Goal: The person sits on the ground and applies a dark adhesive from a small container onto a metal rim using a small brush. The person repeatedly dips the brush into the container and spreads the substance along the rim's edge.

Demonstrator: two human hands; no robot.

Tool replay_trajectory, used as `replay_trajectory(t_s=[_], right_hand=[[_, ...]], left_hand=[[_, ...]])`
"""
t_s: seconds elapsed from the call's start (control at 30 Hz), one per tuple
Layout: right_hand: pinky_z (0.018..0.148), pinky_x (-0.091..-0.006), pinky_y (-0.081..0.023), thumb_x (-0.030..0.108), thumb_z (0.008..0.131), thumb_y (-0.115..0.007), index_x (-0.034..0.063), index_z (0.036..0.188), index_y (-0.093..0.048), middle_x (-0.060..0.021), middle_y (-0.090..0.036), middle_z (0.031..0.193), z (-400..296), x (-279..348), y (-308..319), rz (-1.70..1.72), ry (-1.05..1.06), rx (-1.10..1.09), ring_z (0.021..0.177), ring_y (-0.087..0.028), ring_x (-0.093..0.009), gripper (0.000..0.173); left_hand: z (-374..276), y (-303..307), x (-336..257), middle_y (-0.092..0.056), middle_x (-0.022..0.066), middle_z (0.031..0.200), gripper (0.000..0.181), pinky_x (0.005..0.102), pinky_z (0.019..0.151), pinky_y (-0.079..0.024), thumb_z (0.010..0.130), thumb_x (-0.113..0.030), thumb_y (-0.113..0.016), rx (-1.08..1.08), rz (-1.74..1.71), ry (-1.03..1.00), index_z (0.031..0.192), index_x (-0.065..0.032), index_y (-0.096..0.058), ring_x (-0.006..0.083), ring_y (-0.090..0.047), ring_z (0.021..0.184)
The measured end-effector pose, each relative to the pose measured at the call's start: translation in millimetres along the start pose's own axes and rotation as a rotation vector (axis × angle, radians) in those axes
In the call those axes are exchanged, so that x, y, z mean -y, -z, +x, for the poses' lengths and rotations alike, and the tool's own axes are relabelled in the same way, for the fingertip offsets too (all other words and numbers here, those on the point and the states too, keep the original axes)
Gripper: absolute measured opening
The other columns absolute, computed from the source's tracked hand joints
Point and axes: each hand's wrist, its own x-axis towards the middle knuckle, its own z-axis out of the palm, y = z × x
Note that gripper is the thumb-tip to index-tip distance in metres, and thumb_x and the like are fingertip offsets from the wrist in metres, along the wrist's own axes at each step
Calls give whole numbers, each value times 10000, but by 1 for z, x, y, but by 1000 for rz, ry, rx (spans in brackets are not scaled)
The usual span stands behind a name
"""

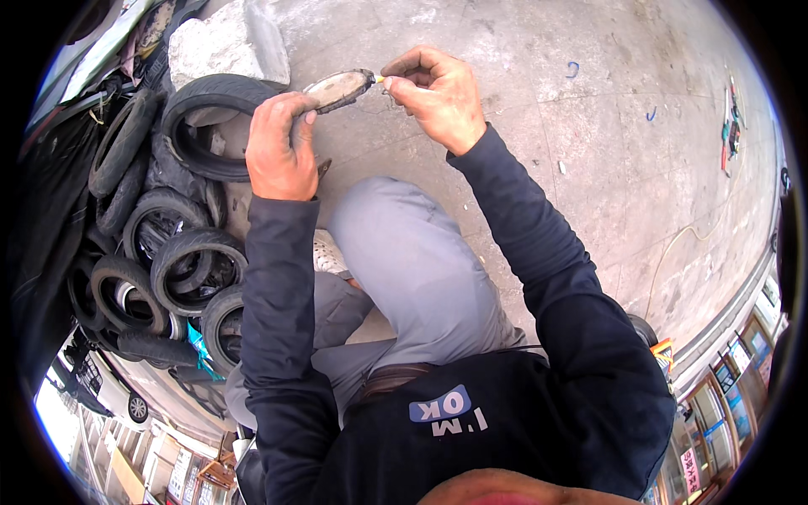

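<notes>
My left hand (pixel 281 142) grips the near end of a flat, oval-looking piece (pixel 339 88) with a pale, dusty face and a dark, ragged edge; its exact kind is unclear. The piece is tilted, held above the floor beyond my bent knee. At its far end, my right hand (pixel 439 95) pinches a small yellow thing (pixel 379 79) between thumb and forefinger. That thing meets the dark edge or lies right beside it; the fingers hide most of it. Just behind my left hand lies a large motorcycle tyre (pixel 180 148).
Several worn tyres (pixel 160 271) are heaped at the left, by a pale stone block (pixel 218 53). On the concrete floor (pixel 606 158) lie blue curved scraps (pixel 572 69), red-and-green-handled tools (pixel 731 132) and a thin pale hose (pixel 663 252). A white car (pixel 120 385) stands at lower left.
</notes>
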Motion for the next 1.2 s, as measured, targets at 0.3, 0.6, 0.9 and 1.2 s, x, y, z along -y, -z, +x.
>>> replay_trajectory(t_s=[0.3,0.6,0.9,1.2], right_hand=[[594,-226,-492,80,923,-725,-16,1030,-715,-27,-699,803,-4,6,-1,51,123,34,684,-614,-59,144],[595,-222,-508,75,922,-725,-23,1027,-726,-49,-721,806,6,11,-6,74,45,-31,687,-643,-68,143],[685,-261,-569,109,896,-749,-5,1030,-742,-70,-762,871,12,-3,14,-148,86,-54,754,-698,-101,177],[649,-219,-492,98,938,-738,-8,1075,-719,-15,-709,834,15,-36,2,-101,40,15,730,-609,-57,174]], left_hand=[[1,-4,3,-697,130,1037,148,377,890,-526,920,0,-684,-36,-124,98,1063,-38,-681,306,-677,985],[-14,-15,15,-690,82,1061,155,343,900,-553,1039,-107,-626,34,-633,742,1141,8,-633,170,-649,1003],[-31,-37,21,-578,169,1322,269,632,1053,-515,1080,-107,-495,-111,-1320,1086,1317,16,-467,319,-580,1259],[-49,-48,33,-550,142,1392,253,645,1130,-453,1101,-155,-448,-151,-1519,1267,1310,-19,-492,329,-520,1337]])
